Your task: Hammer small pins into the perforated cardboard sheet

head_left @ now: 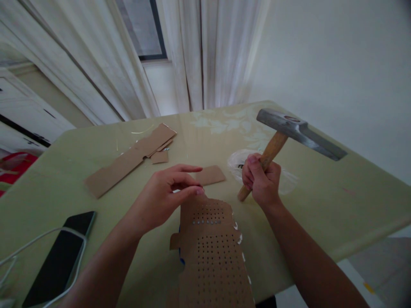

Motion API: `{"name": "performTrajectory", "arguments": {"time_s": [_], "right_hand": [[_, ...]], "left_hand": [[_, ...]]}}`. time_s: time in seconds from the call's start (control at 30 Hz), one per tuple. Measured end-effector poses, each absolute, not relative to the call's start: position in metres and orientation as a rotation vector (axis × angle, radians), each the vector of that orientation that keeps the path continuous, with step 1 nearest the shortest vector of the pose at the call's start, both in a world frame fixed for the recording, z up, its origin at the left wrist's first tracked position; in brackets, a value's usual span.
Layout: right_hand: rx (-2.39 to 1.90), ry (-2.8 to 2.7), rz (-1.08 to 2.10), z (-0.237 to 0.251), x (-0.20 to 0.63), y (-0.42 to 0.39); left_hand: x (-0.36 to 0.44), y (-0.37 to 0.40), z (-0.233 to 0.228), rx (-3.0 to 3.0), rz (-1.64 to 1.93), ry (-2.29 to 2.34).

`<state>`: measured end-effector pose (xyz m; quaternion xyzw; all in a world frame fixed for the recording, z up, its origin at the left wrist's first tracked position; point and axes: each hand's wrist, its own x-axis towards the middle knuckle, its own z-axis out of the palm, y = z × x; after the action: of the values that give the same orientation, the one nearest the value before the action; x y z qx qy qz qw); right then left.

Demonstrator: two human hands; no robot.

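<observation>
My right hand (263, 179) is wrapped round the wooden handle of a hammer (298, 128), its steel head raised above the table's right side. A brown cardboard piece (221, 252) with rows of small holes lies in front of me. One row near its far end holds several small grey nail heads (207, 222). Over that far end is my left hand (167, 196), thumb and fingers pinched together, index finger stretched out. Whatever sits in the pinch is too small to make out. A small cardboard scrap (210, 175) lies just beyond those fingertips.
Long cardboard strips (128, 162) lie at the far left of the table (337, 205). A clear plastic bag (236, 164) is behind my right hand. At the near left is a black phone (61, 256) with a white cable (81, 252) across it. Curtains (224, 55) hang behind.
</observation>
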<state>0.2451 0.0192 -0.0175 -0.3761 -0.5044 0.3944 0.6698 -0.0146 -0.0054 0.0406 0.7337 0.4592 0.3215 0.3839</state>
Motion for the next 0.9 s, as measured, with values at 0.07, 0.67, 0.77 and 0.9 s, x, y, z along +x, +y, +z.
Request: {"name": "performTrajectory", "arguments": {"time_s": [0.07, 0.67, 0.77, 0.9], "right_hand": [[-0.847, -1.144, 0.88, -0.017, 0.245, 0.019], [-0.845, -1.152, 0.865, -0.016, 0.244, 0.02], [-0.839, -1.145, 0.869, -0.017, 0.245, 0.02], [-0.849, -1.143, 0.865, -0.018, 0.246, 0.02]], "left_hand": [[-0.017, -0.007, 0.044, 1.912, 0.757, 1.179], [-0.037, 0.006, 0.037, 1.919, 0.253, 1.187], [-0.039, 0.006, 0.035, 1.942, 0.292, 1.19], [-0.031, 0.001, 0.037, 2.024, 0.652, 1.202]]}}
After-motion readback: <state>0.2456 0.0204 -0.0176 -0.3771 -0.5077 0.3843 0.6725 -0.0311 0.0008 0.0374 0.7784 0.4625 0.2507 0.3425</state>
